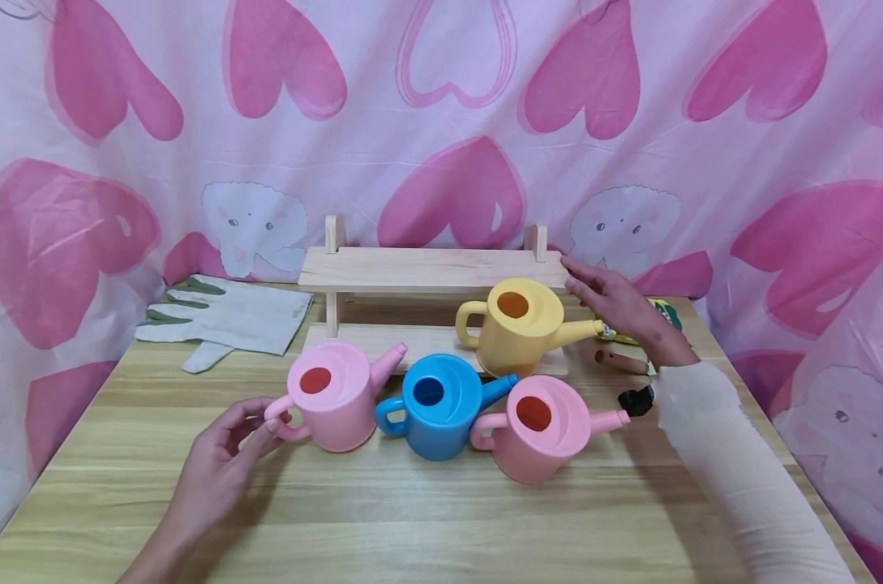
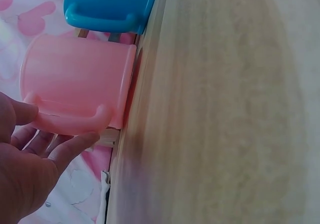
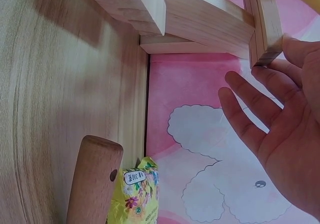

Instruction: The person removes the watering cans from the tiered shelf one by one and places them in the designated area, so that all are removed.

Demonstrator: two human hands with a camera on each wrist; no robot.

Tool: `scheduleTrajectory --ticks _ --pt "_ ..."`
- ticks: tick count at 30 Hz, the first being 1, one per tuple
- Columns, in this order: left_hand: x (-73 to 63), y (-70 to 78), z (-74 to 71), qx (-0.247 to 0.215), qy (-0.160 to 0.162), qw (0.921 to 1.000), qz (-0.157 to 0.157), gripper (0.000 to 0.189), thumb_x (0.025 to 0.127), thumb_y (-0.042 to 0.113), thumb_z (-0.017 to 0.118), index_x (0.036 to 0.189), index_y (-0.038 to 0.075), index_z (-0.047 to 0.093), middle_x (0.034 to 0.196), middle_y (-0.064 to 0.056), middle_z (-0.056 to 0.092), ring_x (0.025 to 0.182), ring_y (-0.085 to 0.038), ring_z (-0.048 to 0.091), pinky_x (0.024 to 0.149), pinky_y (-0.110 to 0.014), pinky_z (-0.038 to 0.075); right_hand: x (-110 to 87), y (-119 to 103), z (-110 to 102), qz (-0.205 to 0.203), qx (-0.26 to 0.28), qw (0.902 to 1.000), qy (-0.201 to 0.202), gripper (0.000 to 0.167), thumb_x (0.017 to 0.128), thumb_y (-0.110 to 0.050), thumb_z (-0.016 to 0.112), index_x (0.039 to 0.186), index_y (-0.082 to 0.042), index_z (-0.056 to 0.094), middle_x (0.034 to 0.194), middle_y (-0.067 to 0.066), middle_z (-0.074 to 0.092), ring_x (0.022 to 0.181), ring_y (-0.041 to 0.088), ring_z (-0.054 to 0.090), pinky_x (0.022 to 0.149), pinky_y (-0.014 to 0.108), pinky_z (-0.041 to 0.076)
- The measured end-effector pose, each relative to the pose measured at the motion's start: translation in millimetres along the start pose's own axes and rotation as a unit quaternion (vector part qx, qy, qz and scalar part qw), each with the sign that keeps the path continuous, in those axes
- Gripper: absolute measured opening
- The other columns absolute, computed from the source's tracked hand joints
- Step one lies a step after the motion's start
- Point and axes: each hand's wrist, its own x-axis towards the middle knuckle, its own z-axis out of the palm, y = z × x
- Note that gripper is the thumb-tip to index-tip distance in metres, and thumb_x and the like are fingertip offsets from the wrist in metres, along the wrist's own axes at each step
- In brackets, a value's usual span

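Observation:
My left hand [image 1: 225,454] holds the handle of a light pink watering can [image 1: 341,405], which stands at the left of the row. In the left wrist view, the thumb and fingers [image 2: 75,146] meet the handle from both sides. My right hand [image 1: 619,308] grips the right end of the upper board of a two-tier wooden shelf [image 1: 426,269], thumb and index finger at its edge. A blue watering can [image 1: 444,410] and a deeper pink watering can [image 1: 546,430] stand on the table. The yellow watering can [image 1: 521,332] overlaps the lower board, spout to the right.
White gardening gloves [image 1: 237,316] lie at the back left of the wooden table [image 1: 412,527]. On the right are a wooden tool handle [image 3: 95,179], a yellow flowered packet [image 3: 135,191] and a black object [image 1: 634,400]. A heart-patterned curtain [image 1: 441,162] hangs behind.

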Motion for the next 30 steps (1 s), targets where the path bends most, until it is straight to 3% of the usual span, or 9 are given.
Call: scheduleTrajectory --ticks 21,26,30 --pt "2.3 1.9 -4.0 0.03 -0.033 0.999 -0.01 0.036 0.104 0.014 0.064 0.137 0.004 0.057 0.133 -0.013 0.059 0.116 -0.003 0.061 0.092 -0.015 0.05 -0.5 1 -1 0.001 -0.008 1.0 0.002 0.059 0.11 -0.042 0.047 0.162 -0.018 0.033 0.156 0.021 0.044 0.112 0.042 0.059 0.098 0.057 0.05" --pt "12.7 14.5 -8.1 0.084 -0.022 0.9942 0.063 0.041 0.098 0.006 0.071 0.138 0.004 0.059 0.133 -0.01 0.062 0.121 -0.001 0.057 0.099 -0.013 0.045 -0.9 1 -1 0.006 -0.006 1.0 -0.001 0.06 0.109 -0.043 0.047 0.162 -0.019 0.033 0.158 0.021 0.041 0.116 0.043 0.058 0.1 0.059 0.049" --pt "25.3 32.4 -8.3 0.142 0.005 0.977 0.159 0.049 0.09 -0.002 0.077 0.135 0.004 0.061 0.131 -0.007 0.063 0.122 -0.002 0.055 0.102 -0.012 0.042 -0.3 0 0 0.002 -0.005 1.0 0.0 0.059 0.11 -0.041 0.048 0.162 -0.018 0.033 0.157 0.021 0.042 0.118 0.044 0.058 0.099 0.059 0.05"
